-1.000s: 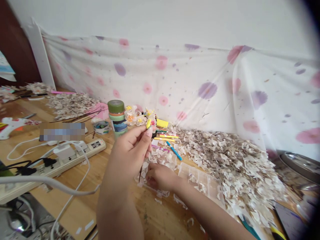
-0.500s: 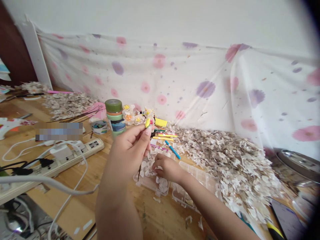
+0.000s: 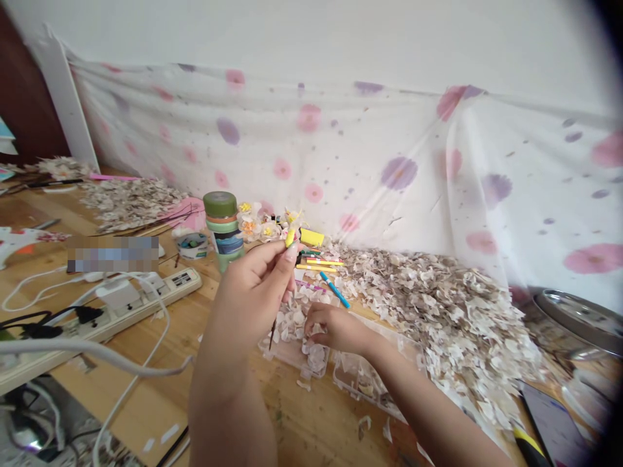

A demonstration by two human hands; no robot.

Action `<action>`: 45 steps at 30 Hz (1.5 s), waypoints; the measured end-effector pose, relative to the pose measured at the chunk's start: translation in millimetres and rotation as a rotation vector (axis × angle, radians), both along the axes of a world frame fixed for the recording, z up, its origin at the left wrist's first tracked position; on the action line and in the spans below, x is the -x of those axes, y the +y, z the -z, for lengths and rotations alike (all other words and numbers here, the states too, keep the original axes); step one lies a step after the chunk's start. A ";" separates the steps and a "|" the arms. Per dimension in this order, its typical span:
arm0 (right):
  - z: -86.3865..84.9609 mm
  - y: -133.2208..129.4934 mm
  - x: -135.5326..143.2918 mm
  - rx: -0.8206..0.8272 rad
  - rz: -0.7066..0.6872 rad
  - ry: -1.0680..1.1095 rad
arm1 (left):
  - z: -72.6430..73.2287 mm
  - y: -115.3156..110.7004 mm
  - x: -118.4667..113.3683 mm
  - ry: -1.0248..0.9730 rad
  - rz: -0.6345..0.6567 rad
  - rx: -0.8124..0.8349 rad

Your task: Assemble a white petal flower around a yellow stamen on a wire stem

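While the left forearm rises steeply from the lower edge of the view, the left hand (image 3: 253, 288) is held up above the wooden table (image 3: 185, 337), its back turned to the camera and its thumb and forefinger pinched together on a thin dark stem (image 3: 273, 331) topped by a small yellow bud (image 3: 290, 237). The stem is seen hanging down below the palm, its lower end just above the clear plastic box (image 3: 296, 350); the bud is held up in front of a stack of tape rolls (image 3: 222, 227) and a cluster of small paper flowers (image 3: 257, 227). The right forearm is stretched in from the lower right at a low slant, and the right hand (image 3: 335, 327) is laid palm down in the box, its fingers curled among the loose white petals (image 3: 296, 321) gathered there; whether a petal is actually gripped cannot be told, as the fingertips are hidden. A second clear box (image 3: 363, 383) is set just beside the first, partly covered by the right wrist. A large heap of pale petal scraps (image 3: 448, 311) is spread to the right, against the spotted cloth (image 3: 341, 149) hung along the wall. Coloured pens (image 3: 324, 263) are laid behind the hands, and a white power strip (image 3: 146, 298) with cables is placed well to the left.
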State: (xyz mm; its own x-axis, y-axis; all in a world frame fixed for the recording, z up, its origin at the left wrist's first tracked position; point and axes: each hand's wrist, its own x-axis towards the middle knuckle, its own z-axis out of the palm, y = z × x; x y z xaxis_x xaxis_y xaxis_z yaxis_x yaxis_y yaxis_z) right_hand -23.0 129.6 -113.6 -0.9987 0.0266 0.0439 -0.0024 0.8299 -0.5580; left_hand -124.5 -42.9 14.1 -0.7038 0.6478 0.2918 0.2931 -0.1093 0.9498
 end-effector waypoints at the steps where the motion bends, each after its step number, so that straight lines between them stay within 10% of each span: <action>1: -0.2 -0.1 -0.5 0.006 0.001 -0.001 | -0.1 -0.2 -0.1 -0.001 -0.001 -0.002; 22: -0.9 -10.7 -7.5 -0.258 -0.045 -0.151 | 2.2 -0.2 4.2 -0.034 0.029 -0.008; 45: 7.7 -8.4 3.0 0.226 0.263 -0.089 | -0.8 2.1 -3.3 -0.125 0.025 -0.041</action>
State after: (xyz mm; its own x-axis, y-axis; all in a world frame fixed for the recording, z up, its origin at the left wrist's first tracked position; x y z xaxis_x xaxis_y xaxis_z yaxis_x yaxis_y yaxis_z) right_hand -26.0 121.2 -121.3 -0.9560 0.2825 -0.0795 0.2520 0.6512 -0.7158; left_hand -121.1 -40.8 14.9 -0.7199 0.6549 0.2297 0.1695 -0.1551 0.9733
